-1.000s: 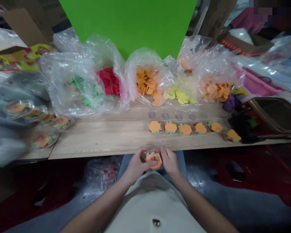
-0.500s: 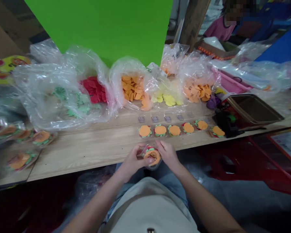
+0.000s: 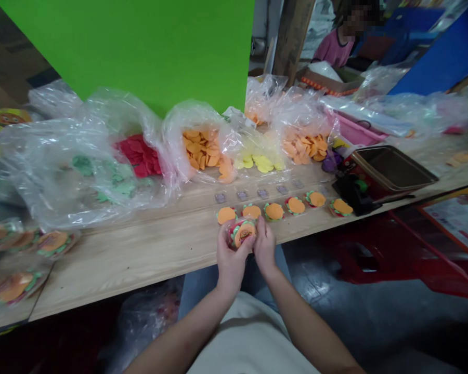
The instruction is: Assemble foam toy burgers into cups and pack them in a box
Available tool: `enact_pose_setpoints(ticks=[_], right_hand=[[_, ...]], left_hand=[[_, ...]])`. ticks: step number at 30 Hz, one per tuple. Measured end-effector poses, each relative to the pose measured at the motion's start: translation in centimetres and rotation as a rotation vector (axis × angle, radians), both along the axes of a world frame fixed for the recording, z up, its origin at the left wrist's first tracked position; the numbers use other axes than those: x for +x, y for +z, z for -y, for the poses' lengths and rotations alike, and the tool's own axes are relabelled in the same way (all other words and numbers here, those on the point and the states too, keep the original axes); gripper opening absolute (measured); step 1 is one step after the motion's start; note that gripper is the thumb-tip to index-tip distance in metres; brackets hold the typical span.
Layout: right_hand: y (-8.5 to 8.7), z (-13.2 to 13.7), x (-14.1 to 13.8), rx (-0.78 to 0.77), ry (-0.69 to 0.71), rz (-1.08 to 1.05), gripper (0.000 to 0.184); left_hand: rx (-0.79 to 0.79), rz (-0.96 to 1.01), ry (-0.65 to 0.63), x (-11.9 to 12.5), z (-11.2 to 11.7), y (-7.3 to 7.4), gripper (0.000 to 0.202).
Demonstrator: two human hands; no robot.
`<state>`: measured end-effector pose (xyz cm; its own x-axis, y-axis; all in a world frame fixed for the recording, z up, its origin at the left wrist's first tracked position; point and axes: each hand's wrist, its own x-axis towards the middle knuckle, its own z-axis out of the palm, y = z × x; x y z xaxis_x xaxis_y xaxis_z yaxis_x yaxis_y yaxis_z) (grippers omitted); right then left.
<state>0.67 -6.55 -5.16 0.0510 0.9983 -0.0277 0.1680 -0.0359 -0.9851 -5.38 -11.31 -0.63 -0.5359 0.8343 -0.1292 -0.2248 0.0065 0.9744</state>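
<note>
A long wooden tabletop (image 3: pixel 140 270) spans the view, with a green board (image 3: pixel 120 47) upright beyond its far edge. A co-worker in a pink shirt (image 3: pixel 331 52) is positioned well back, upper right. Clear plastic bags along the far edge contain green cutouts (image 3: pixel 113 182), red cutouts (image 3: pixel 138 156), orange cutouts (image 3: pixel 200 149) and yellow cutouts (image 3: pixel 259 162). A dark metal tray (image 3: pixel 392 167) sits at the right end; clear packets of burger-shaped cutouts (image 3: pixel 54 243) lie at the left end.

Six burger-shaped cutouts (image 3: pixel 274 211) form a row mid-table, with small square clear pieces (image 3: pixel 242 195) in a row behind them.

The held burger-shaped packet (image 3: pixel 244 234) is just above the near edge, in front of the row's left end. The left hand (image 3: pixel 230 262) and right hand (image 3: pixel 265 246) grip it from either side, fingers closed around its edges.
</note>
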Motion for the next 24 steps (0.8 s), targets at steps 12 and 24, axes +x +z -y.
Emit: enact_pose_setpoints(ticks=[12, 24], right_hand=[[0.3, -0.2, 1.8, 0.077, -0.026, 0.178, 0.042], [0.6, 1.5, 4.0, 0.287, 0.769, 0.629, 0.042]], left_hand=[[-0.123, -0.092, -0.126, -3.1, 1.8, 0.1, 0.031], [-0.220, 0.003, -0.600, -4.7, 7.2, -2.4, 0.026]])
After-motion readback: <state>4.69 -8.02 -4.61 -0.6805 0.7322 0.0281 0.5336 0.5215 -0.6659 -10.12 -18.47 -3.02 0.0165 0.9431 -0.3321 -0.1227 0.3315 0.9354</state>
